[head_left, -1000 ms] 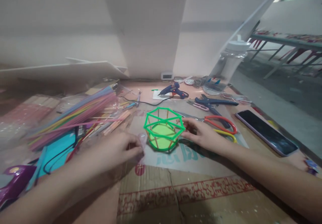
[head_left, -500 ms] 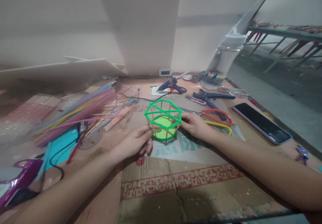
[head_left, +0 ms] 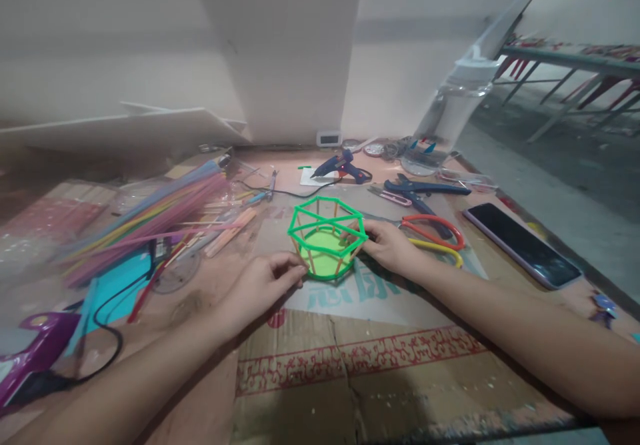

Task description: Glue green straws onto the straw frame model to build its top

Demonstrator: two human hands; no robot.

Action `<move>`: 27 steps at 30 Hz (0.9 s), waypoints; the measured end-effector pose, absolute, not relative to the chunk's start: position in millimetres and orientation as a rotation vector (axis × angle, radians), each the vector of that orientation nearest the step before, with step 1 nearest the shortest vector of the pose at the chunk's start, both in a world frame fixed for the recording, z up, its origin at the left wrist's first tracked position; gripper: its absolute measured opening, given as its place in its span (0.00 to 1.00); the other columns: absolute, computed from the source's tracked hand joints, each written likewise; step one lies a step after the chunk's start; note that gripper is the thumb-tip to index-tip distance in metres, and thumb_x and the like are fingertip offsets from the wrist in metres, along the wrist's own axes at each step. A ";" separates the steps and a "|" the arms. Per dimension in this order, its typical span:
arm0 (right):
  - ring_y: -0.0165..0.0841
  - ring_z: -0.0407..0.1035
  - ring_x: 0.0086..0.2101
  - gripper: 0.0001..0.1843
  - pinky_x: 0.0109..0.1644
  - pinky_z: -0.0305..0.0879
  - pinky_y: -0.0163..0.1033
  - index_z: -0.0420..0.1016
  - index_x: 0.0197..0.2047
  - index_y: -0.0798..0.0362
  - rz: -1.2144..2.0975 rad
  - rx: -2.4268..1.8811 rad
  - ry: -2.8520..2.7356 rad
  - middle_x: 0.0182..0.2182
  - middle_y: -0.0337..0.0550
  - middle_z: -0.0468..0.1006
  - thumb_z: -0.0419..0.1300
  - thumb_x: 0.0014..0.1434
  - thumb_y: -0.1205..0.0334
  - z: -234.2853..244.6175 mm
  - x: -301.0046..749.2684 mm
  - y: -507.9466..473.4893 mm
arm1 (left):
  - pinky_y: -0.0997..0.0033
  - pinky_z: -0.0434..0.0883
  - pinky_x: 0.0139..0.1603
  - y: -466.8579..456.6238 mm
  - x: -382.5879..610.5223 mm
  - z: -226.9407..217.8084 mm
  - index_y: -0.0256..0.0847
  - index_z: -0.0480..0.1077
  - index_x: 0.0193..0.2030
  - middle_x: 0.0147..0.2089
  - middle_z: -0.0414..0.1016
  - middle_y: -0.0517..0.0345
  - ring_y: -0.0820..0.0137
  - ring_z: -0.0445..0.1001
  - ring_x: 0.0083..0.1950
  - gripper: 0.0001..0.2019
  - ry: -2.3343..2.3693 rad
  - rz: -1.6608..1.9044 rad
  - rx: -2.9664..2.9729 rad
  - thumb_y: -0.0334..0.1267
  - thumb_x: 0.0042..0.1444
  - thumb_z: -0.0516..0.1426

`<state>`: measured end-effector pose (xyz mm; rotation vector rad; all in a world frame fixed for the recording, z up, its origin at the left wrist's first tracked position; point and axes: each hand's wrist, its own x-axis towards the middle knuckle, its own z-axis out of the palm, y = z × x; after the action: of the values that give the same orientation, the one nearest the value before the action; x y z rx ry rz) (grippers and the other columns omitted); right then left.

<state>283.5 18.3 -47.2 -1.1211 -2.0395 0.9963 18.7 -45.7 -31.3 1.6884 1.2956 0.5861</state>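
A small open frame [head_left: 327, 250] stands upright on the white printed sheet in front of me. It has a bright green many-sided rim with crossing bars, thin brown uprights and a round lime-green base. My left hand [head_left: 267, 283] is closed at its lower left side, thumb and fingers pinched at the base edge. My right hand [head_left: 387, 246] grips the right side, its fingertips reaching in between the uprights and seen through them. Just behind the right hand lie scissors [head_left: 435, 228] with one red and one yellow handle.
A blue glue gun [head_left: 340, 165] rests at the back on a white card. Blue pliers [head_left: 425, 188], a phone [head_left: 523, 245] and a clear water bottle [head_left: 447, 118] are on the right. Bundled coloured sticks [head_left: 155, 225] and a purple tool [head_left: 40, 355] lie left.
My left hand's fingers have shifted at the base, and the fingers that hung below are now drawn in. The frame has turned slightly; my right hand stays on it.
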 end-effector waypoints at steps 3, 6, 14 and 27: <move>0.38 0.76 0.40 0.13 0.48 0.70 0.41 0.82 0.41 0.52 0.996 -1.124 -2.042 0.41 0.42 0.85 0.56 0.60 0.64 -47.7 283.4 18.4 | 0.70 0.65 0.34 -46.7 21.4 -29.7 0.41 0.72 0.30 0.26 0.73 0.60 0.68 0.71 0.30 0.13 1.328 0.556 1.774 0.47 0.61 0.57; 0.38 0.77 0.40 0.13 0.48 0.70 0.40 0.83 0.41 0.51 1.001 -1.123 -2.043 0.39 0.42 0.85 0.57 0.60 0.65 -48.1 283.2 18.1 | 0.71 0.62 0.30 -45.0 22.1 -30.4 0.41 0.71 0.30 0.25 0.73 0.60 0.69 0.70 0.28 0.13 1.330 0.475 1.894 0.48 0.60 0.59; 0.39 0.78 0.43 0.15 0.49 0.70 0.40 0.83 0.44 0.50 0.998 -1.089 -2.049 0.39 0.41 0.85 0.56 0.61 0.66 -49.8 282.7 18.8 | 0.70 0.69 0.36 -39.0 23.3 -40.5 0.41 0.79 0.43 0.41 0.83 0.54 0.66 0.76 0.36 0.15 1.269 0.454 1.968 0.49 0.62 0.57; 0.37 0.77 0.39 0.14 0.45 0.70 0.38 0.84 0.43 0.49 0.963 -1.090 -2.062 0.36 0.39 0.85 0.57 0.61 0.66 -51.2 282.8 18.3 | 0.67 0.72 0.46 -43.6 27.0 -45.4 0.42 0.79 0.39 0.41 0.83 0.54 0.63 0.80 0.43 0.13 1.332 0.576 1.921 0.45 0.61 0.55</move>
<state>282.8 18.3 -51.2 -1.0899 -2.0618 0.9628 27.0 -43.6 -45.4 1.9213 1.3322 0.5757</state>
